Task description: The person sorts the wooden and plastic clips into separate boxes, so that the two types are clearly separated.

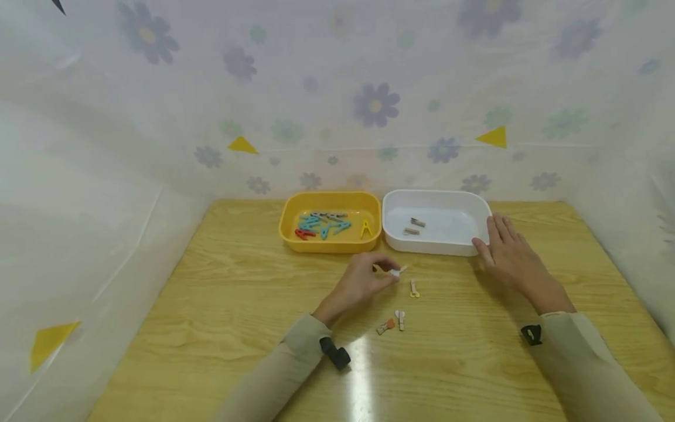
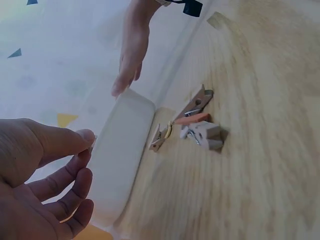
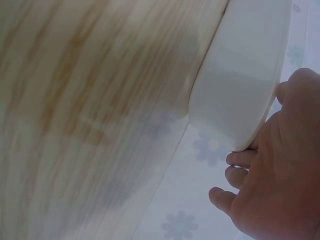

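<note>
My left hand (image 1: 360, 280) pinches a small wooden clothespin (image 1: 395, 272) with a white decoration between thumb and fingertips, just in front of the white tray (image 1: 437, 250). The fingers hide most of that clothespin in the left wrist view. At the tray's right end, my right hand (image 1: 510, 258) rests on the rim, its fingers extended. Two wooden clothespins (image 1: 418, 222) lie inside this tray. Nearer on the table are a clothespin with a yellow decoration (image 1: 413, 289), one with a white decoration (image 1: 401, 320) and one with an orange decoration (image 1: 385, 327).
A yellow tray (image 1: 329, 247) stands against the white tray's left side. It contains several plastic clothespins in blue, red, yellow and grey. The wooden table (image 1: 211, 310) meets a flowered sheet (image 1: 316, 117) at the back, with pale sheeting on both sides.
</note>
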Demonstrator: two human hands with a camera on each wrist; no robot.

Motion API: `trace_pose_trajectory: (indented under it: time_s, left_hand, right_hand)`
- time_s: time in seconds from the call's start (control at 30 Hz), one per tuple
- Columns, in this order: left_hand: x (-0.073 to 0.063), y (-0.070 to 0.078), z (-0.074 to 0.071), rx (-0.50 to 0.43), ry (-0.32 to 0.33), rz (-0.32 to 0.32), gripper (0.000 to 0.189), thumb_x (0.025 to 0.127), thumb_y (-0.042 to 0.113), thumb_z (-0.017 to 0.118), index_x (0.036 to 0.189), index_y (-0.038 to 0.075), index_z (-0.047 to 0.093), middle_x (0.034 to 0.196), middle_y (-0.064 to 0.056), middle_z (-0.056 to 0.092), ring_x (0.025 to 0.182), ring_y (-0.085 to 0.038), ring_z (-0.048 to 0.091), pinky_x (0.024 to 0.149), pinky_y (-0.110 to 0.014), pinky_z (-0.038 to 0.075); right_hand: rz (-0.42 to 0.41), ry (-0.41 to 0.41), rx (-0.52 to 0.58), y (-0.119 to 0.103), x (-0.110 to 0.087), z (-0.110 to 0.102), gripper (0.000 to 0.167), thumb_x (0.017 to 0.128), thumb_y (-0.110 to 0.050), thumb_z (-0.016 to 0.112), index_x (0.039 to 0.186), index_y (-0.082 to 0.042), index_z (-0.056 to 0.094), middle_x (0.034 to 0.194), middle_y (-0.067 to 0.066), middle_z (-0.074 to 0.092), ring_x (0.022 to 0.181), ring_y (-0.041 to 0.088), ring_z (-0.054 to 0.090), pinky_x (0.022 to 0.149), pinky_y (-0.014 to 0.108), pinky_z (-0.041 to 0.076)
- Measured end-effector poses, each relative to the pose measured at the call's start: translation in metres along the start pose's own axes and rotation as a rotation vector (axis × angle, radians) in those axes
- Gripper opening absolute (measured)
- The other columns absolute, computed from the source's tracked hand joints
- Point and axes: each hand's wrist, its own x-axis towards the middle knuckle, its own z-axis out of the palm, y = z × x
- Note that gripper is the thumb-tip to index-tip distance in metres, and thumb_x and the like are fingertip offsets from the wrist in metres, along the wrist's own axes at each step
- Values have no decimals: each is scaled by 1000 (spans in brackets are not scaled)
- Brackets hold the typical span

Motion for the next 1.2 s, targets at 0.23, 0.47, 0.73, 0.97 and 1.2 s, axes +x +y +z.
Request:
trace_pose_trajectory:
  time_s: [0.23,0.47,0.73,0.97,1.2]
  left_hand:
    - [15,16,-1,3,36,44,14,92,15,80,106,13,78,101,5,75,98,-16,69,84,-24,53]
    - [33,26,2,-36,91,79,13,93,13,79,105,13,78,103,3,75,96,-15,68,82,-22,54]
    - [53,28,7,-68,129,67,12,92,12,80,104,12,78,100,1,74,94,-15,66,82,-26,55]
    - [71,33,10,-33,141,69,14,92,14,80,106,12,78,103,0,76,95,-15,68,80,-21,53]
    - [86,32,15,-53,135,57,13,92,10,79,105,10,78,99,-1,75,91,-13,66,76,-14,52]
  right_hand:
    - [-8,11,-10,-1,0,0,78,113,-45,24,158,14,0,164,37,-1,152,51,-5,117,71,12]
    - [0,-3,-4,0,1,1,78,113,-46,22,158,13,-1,164,36,-5,152,52,-6,117,71,11]
    - [3,0,-13,-1,-1,0,78,113,-46,22,158,14,-1,163,37,-3,151,54,-2,117,70,13]
    - [-5,15,-18,-1,-1,0,78,113,-45,22,157,15,0,163,39,-1,151,53,-3,117,70,13]
    - [-7,15,-15,-1,-1,1,77,113,-45,23,157,14,0,163,39,-1,151,54,-2,117,70,12]
